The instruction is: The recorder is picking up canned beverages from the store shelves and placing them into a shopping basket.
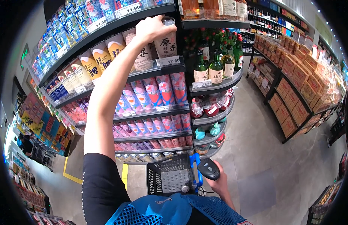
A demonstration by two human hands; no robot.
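Observation:
My left arm stretches up to the upper shelf, where my left hand [153,30] grips the top of a large beige drink can [165,45] with dark lettering. The can stands upright at the shelf's right end, just behind a price tag [168,61]. Beside it are more beige cans [142,58], partly covered by my forearm. Low in front of my body, my right hand [220,182] is closed round a black handheld barcode scanner [208,168]. Next to the scanner is a black shopping basket [155,174] with a blue handle [195,165].
Rows of pink and blue cans [164,90] fill the lower shelves. Green glass bottles [216,69] stand on the rounded end shelf to the right. Farther right, a rack [284,103] carries many brown boxes. A shopping cart [42,152] is at the far left.

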